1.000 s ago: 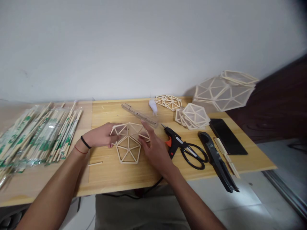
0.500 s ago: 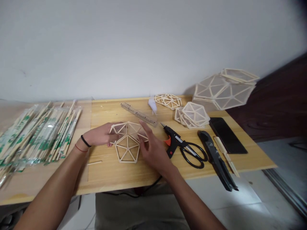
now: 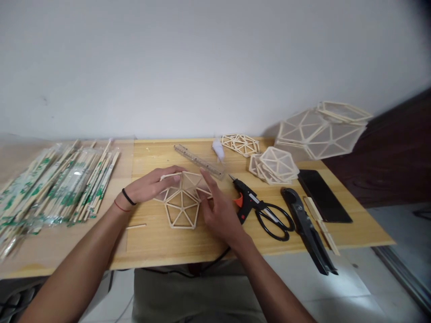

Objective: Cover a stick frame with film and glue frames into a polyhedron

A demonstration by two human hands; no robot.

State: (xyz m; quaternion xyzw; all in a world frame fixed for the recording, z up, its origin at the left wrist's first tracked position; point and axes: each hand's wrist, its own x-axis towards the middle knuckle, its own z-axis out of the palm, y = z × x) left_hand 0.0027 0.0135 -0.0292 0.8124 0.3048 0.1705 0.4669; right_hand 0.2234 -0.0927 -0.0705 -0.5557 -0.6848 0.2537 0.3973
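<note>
Between my hands on the wooden table stands a frame of thin wooden sticks (image 3: 182,208), made of joined pentagons that are split into triangles. Some panels carry a pale, see-through covering; the front pentagon looks uncovered. My left hand (image 3: 151,183) grips the frame's left panel, its fingers over the upper edge. At the right panel my right hand (image 3: 220,213) pinches the frame between thumb and forefinger. A black glue gun (image 3: 247,200) with an orange trigger lies just right of my right hand. One short stick (image 3: 136,226) rests left of the frame.
Bundled chopsticks in plastic (image 3: 63,184) cover the left side. A clear ruler (image 3: 198,160) lies behind the frame. Scissors (image 3: 274,220), a black cutter tool (image 3: 307,231) and a phone (image 3: 325,196) lie right. Further back are stacked pentagons (image 3: 278,163) and a larger covered frame (image 3: 319,134).
My left hand has shifted up over the top of the left panel, which now sits lower. The right hand stays on its panel. The whole view has moved slightly.
</note>
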